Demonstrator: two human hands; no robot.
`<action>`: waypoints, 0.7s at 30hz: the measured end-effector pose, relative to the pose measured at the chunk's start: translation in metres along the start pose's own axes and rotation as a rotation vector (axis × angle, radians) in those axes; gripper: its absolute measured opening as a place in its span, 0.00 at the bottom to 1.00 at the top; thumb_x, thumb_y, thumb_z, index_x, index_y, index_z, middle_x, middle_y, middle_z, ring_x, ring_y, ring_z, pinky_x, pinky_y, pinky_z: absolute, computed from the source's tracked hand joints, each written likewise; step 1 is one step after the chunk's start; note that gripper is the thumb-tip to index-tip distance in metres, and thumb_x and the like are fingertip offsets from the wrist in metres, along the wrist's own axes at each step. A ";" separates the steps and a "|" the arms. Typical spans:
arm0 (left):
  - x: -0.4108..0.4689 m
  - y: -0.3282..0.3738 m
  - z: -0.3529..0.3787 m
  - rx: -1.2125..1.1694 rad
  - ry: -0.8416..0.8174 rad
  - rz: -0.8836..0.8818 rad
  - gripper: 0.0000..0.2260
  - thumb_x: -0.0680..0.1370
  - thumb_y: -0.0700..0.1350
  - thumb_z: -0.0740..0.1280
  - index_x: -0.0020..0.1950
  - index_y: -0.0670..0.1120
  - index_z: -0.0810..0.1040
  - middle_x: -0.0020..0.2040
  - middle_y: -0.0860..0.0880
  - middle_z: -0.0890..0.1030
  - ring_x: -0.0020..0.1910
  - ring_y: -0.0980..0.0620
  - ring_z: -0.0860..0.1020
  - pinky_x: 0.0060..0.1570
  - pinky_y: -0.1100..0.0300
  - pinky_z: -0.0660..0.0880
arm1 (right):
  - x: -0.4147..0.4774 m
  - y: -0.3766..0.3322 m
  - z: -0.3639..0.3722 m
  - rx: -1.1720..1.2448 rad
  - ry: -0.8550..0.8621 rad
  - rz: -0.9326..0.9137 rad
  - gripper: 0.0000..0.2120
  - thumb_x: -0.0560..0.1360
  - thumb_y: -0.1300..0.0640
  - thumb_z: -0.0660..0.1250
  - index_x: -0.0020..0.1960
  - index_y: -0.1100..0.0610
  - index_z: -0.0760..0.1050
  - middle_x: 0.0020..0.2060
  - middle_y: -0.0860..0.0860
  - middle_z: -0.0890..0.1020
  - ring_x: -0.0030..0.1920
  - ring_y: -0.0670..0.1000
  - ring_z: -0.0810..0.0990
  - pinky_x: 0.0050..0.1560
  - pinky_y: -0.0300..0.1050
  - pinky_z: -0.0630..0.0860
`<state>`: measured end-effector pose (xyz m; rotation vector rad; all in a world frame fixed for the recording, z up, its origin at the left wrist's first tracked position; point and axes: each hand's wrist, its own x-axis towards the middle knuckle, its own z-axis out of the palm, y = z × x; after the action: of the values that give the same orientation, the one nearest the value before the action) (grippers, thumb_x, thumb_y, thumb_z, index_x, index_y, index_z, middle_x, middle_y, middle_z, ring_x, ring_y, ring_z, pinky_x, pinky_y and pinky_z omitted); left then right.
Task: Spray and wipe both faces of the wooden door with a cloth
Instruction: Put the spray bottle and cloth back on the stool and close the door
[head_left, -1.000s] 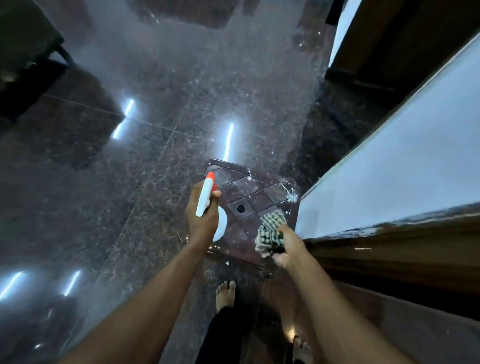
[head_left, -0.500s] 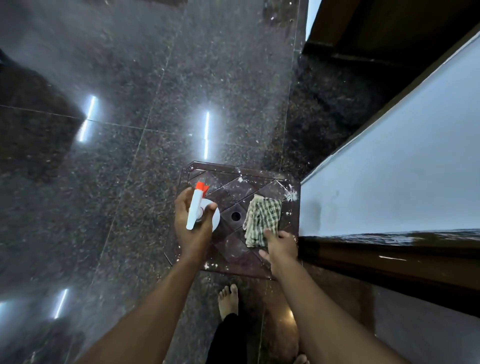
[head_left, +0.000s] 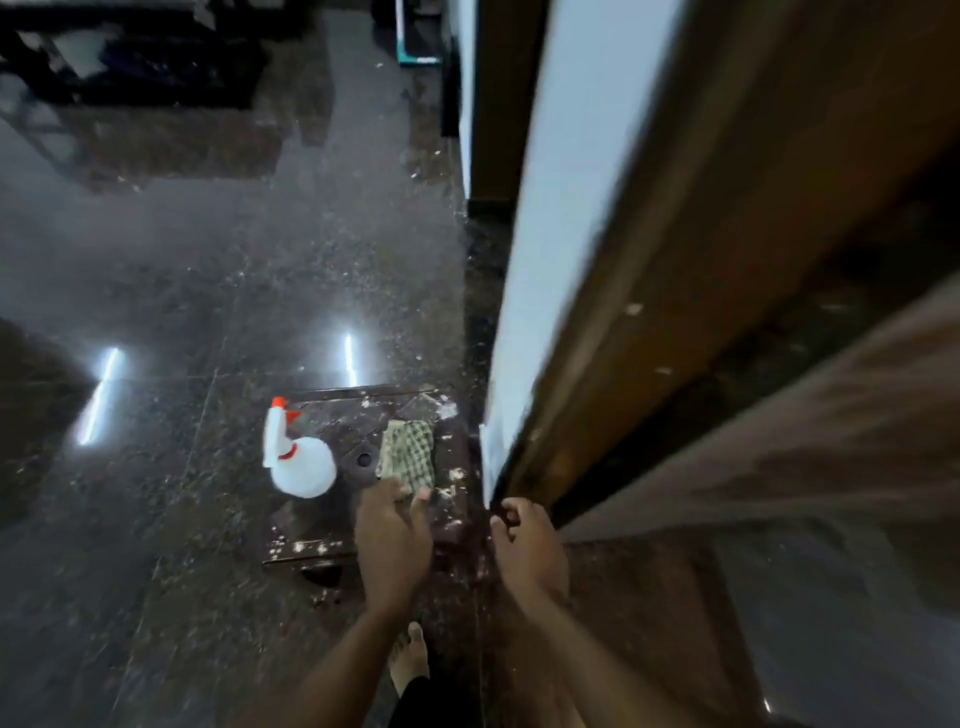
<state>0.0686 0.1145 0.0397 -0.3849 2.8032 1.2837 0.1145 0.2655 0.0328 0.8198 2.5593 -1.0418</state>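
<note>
- Wooden door (head_left: 701, 234): brown, fills the right of the view; we see a white surface (head_left: 540, 260) along its left side, running down to the floor (head_left: 156, 312).
- Stool (head_left: 311, 535): low, dark brown, paint-flecked, w/ a centre hole; stands on the dark polished floor just left of the door's foot.
- Spray bottle (head_left: 301, 465): white, orange nozzle; sits on the stool's left part, no hand on it.
- Cloth (head_left: 408, 454): checked, folded; lies on the stool, right of the bottle, apart from it.
- L. hand (head_left: 392, 540): fingers relaxed, empty; tips overlap the cloth's near edge. Contact: we cannot tell.
- R. hand (head_left: 524, 545): fingers loosely curled, empty, near the door's lower corner.
</note>
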 end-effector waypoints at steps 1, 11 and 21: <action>-0.023 0.019 0.006 0.034 -0.048 0.104 0.12 0.76 0.53 0.64 0.54 0.47 0.73 0.49 0.49 0.76 0.51 0.49 0.74 0.50 0.53 0.73 | -0.013 0.013 -0.020 -0.006 0.019 -0.014 0.14 0.81 0.46 0.63 0.65 0.46 0.73 0.62 0.46 0.77 0.58 0.50 0.80 0.55 0.48 0.77; -0.211 0.220 0.105 0.117 -0.384 0.873 0.05 0.77 0.52 0.64 0.48 0.52 0.76 0.42 0.54 0.78 0.40 0.54 0.78 0.36 0.61 0.73 | -0.135 0.201 -0.239 -0.001 0.339 0.063 0.15 0.81 0.49 0.60 0.66 0.47 0.73 0.62 0.46 0.75 0.62 0.52 0.77 0.54 0.49 0.76; -0.317 0.429 0.227 -0.024 -0.591 1.078 0.08 0.73 0.51 0.67 0.46 0.47 0.75 0.42 0.47 0.77 0.42 0.45 0.77 0.42 0.55 0.73 | -0.220 0.342 -0.350 0.173 0.571 0.383 0.13 0.82 0.45 0.59 0.63 0.49 0.73 0.61 0.47 0.77 0.59 0.48 0.78 0.58 0.46 0.76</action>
<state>0.2577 0.6206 0.2505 1.4263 2.3998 1.1870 0.4849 0.6221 0.1851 1.7933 2.5818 -1.0202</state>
